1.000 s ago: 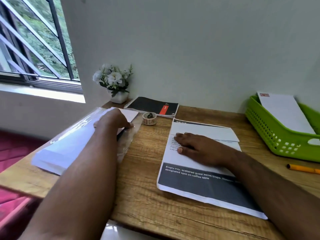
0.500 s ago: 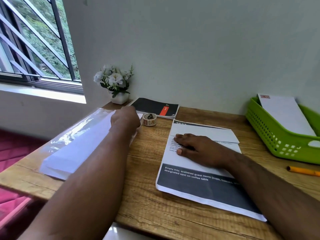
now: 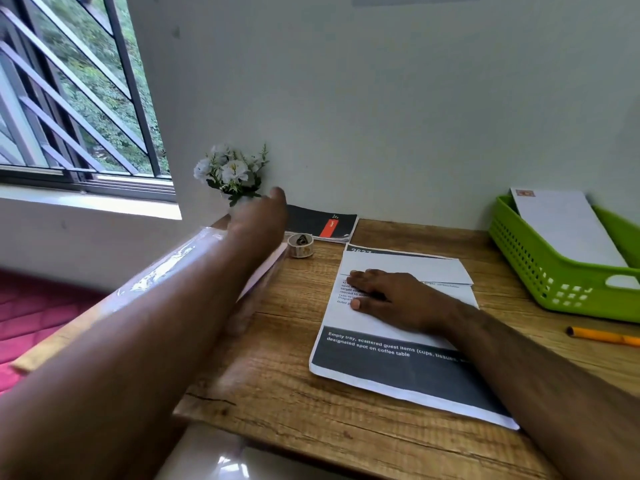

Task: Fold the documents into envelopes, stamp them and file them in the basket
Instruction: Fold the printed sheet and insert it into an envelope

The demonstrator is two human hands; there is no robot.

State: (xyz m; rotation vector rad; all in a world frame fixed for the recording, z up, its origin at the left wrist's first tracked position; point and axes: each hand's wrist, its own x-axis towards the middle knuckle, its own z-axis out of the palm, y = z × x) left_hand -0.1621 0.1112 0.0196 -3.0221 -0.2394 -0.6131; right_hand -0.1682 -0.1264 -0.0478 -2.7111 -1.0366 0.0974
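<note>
- Document [image 3: 391, 327] lies flat on the desk [image 3: 277, 393], centre-right, top edge folded down into a white flap. Printed dark band faces up along the near edge.
- Step in hand, as a judgement: folding is only partly done, one fold in, and an envelope is being fetched from the pack.
- Pack of envelopes [image 3: 173, 271] in clear plastic wrap sits along the left edge of the desk, mostly hidden behind the left forearm.
- Green basket [image 3: 554, 268] at far right already holds one stamped envelope [image 3: 564, 226] leaning inside, so at least one unit looks filed.
- Roll of stamps [image 3: 300, 244] stands between the pack and the document, just in front of a black notebook [image 3: 322, 223].
- Next move probably calls for: get one envelope free of the wrap, finish the folds so the sheet fits, then insert.
- Right hand [image 3: 391, 296]: fingers straight and together, palm pressed flat on the document just below the flap, pinning it. It grips nothing.
- Left hand [image 3: 259, 216]: reached out over the far end of the pack, motion-blurred. Whether it holds an envelope or how far the fingers are spread cannot be told.
- Outward: orange pencil [image 3: 602, 336] on the desk near the basket, small pot of white flowers [image 3: 230, 173] against the wall, barred window at left.
</note>
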